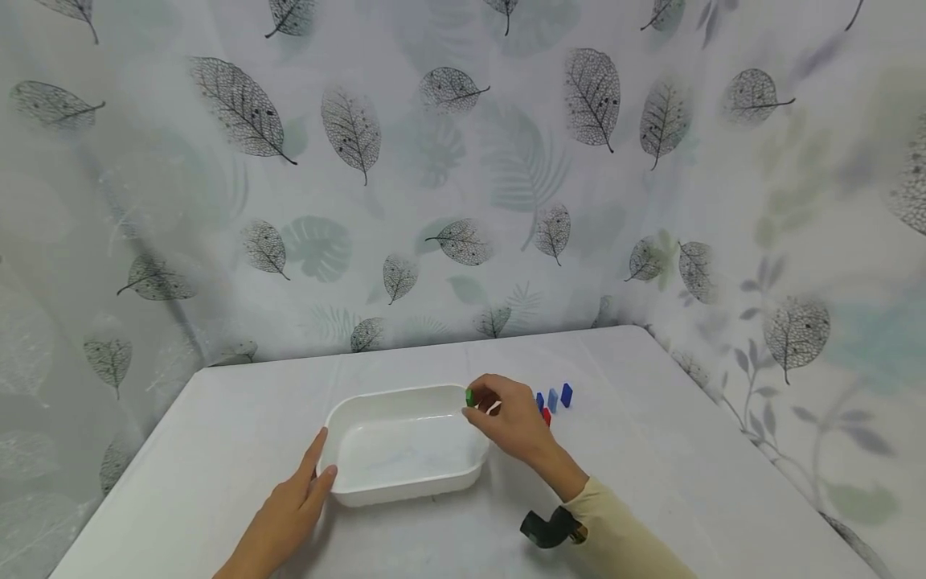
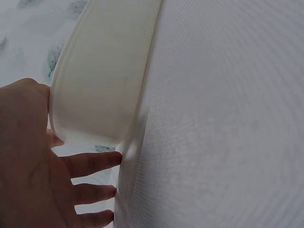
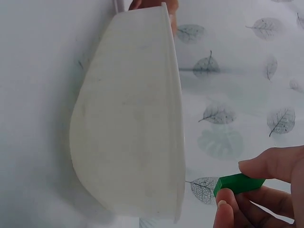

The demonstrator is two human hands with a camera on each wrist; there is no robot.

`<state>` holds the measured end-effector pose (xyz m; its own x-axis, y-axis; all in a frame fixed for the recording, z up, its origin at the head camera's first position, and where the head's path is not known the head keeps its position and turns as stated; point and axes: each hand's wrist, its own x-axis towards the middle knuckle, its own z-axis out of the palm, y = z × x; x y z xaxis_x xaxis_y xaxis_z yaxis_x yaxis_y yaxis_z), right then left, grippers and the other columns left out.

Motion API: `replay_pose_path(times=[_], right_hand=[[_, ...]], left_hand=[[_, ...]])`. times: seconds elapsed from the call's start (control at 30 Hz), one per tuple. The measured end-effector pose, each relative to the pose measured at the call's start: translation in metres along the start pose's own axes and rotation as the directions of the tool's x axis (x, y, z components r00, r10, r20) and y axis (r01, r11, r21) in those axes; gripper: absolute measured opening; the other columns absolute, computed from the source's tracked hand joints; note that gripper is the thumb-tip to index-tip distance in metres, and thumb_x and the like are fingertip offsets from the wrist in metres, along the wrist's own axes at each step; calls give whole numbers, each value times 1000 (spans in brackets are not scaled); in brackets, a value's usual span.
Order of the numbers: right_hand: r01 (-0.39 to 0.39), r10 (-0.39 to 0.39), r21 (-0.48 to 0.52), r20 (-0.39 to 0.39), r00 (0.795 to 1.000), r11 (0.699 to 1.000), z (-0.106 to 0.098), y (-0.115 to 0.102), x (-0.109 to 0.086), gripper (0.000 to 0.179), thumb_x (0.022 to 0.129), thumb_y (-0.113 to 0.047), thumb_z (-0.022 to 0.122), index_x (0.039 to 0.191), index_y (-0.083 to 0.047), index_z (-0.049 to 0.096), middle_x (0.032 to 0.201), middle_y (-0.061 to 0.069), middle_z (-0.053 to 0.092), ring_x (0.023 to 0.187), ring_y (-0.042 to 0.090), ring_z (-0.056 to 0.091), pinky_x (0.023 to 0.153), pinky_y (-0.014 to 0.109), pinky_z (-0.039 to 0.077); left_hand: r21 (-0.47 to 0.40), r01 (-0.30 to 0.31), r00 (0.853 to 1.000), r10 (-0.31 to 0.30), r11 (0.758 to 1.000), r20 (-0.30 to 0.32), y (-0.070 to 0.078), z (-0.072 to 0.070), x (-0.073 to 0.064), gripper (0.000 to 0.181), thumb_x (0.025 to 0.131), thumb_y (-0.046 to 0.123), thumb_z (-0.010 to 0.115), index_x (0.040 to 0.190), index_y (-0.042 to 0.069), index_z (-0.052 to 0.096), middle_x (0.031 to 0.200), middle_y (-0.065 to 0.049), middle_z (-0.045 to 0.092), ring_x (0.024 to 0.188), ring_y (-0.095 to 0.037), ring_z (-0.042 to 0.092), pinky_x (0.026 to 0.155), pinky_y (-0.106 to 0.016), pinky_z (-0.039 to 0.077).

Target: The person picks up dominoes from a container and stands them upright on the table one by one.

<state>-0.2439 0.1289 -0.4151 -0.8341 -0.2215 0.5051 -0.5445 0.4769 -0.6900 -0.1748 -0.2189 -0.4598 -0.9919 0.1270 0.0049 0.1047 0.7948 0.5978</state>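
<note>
A white plastic basin sits on the table before me. My left hand rests against its left end, thumb and forefinger at the wall; in the left wrist view the other fingers stretch straight, tips touching the white cloth. Above the basin's right rim, my right hand pinches a small green block between thumb and fingers. To the right of that hand stand dark blue blocks, a lighter blue block and a red block, the red one partly hidden by the hand.
White cloth covers the table. A leaf-patterned curtain hangs behind it and along both sides. A black curved fitting sits at the right wrist, next to the beige sleeve.
</note>
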Motion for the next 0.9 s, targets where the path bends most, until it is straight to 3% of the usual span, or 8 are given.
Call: replay_pose_path(times=[0.3,0.7,0.9], right_hand=[[-78,77,-25,-41,996,997,-26,12,-5,20,86,-3,83,102,-12,74,90,-4,70,79,10,67,71,30,59],[-69,62,-65,-103,993,995,-52,29,-10,19,87,-4,82,104,-9,74,91,-2,71,78,12,69,67,31,59],[-119,105,-118,-123,987,986,-62,33,-12,20,88,-7,83,106,-9,75,93,-1,73,81,14,69,73,34,59]], left_hand=[[-4,-7,1000,7,1000,6,-3,-1,0,69,113,51,34,169,19,9,153,-32,42,135,-54,46,102,-72,40],[-1,-2,1000,2,1000,10,-2,0,0,69,113,51,34,169,18,9,153,-32,43,133,-54,49,101,-71,41],[3,0,1000,0,1000,9,-2,0,0,69,113,51,34,169,18,9,152,-32,44,132,-53,50,101,-70,42]])
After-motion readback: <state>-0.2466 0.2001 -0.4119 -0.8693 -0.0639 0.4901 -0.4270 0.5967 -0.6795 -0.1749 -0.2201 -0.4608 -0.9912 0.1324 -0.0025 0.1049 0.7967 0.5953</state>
